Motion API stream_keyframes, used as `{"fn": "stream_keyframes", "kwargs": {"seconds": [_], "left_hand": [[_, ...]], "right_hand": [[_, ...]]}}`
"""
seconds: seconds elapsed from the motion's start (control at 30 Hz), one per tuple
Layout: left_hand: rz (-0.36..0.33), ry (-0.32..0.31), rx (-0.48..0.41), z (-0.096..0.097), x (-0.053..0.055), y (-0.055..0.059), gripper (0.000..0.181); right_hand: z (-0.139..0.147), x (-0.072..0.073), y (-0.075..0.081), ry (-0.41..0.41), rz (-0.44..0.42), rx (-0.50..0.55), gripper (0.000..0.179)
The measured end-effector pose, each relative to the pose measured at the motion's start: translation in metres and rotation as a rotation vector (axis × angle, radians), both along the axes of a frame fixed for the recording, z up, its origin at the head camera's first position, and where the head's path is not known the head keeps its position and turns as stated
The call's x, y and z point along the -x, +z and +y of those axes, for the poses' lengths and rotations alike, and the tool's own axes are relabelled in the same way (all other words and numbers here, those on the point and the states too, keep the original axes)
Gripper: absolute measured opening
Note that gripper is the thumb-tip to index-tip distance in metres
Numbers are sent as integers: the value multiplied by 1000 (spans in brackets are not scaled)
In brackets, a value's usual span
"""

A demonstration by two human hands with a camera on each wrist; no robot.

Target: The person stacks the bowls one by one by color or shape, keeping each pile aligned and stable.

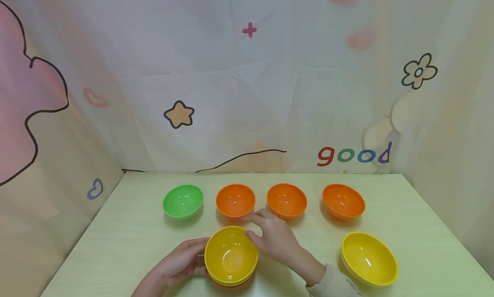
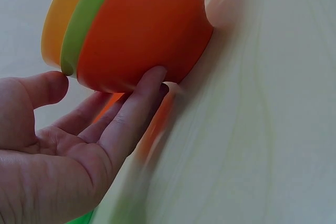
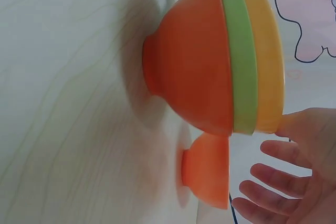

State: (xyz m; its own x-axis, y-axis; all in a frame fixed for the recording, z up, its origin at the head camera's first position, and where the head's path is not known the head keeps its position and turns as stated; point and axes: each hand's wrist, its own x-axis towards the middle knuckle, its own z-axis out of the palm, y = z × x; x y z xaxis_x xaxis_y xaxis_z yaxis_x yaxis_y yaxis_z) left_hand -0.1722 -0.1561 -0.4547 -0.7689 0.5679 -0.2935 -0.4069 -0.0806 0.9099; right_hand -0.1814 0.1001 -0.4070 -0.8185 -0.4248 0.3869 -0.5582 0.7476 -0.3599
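A nested stack stands on the table in front of me: a yellow bowl [image 1: 231, 254] on top, a green bowl [image 3: 244, 61] in the middle and an orange bowl [image 3: 189, 61] at the bottom. My left hand [image 2: 79, 145] touches the stack's left side, its thumb tip at the rims and its extended fingers along the orange bowl. On the other side, my right hand [image 1: 275, 237] has its thumb [image 3: 289, 124] at the yellow bowl's rim. Its other fingers are spread apart in the air, off the bowls.
Behind the stack, a green bowl [image 1: 183, 201] and three orange ones, left [image 1: 235, 201], middle [image 1: 287, 200] and right [image 1: 343, 201], form a row. Another yellow bowl [image 1: 369, 259] is at the front right. A printed curtain [image 1: 216, 91] backs the table [image 1: 127, 228].
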Motion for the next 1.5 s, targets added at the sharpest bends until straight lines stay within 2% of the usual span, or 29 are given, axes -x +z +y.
{"fn": "stream_keyframes", "kwargs": {"seconds": [0.23, 0.6, 0.83, 1.17, 1.5], "left_hand": [[-1, 5, 8, -1, 0, 0, 52], [-9, 6, 15, -2, 0, 0, 53], [-7, 9, 23, -1, 1, 0, 54], [-13, 3, 39, -1, 1, -1, 56], [-12, -4, 30, -2, 1, 0, 56]], "right_hand": [[14, -5, -2, -25, 7, 9, 27], [46, -13, 5, -81, 41, 27, 32], [73, -12, 8, -98, 1, 18, 33], [118, -13, 3, -183, 1, 11, 31], [146, -22, 2, -229, 132, 27, 34]]}}
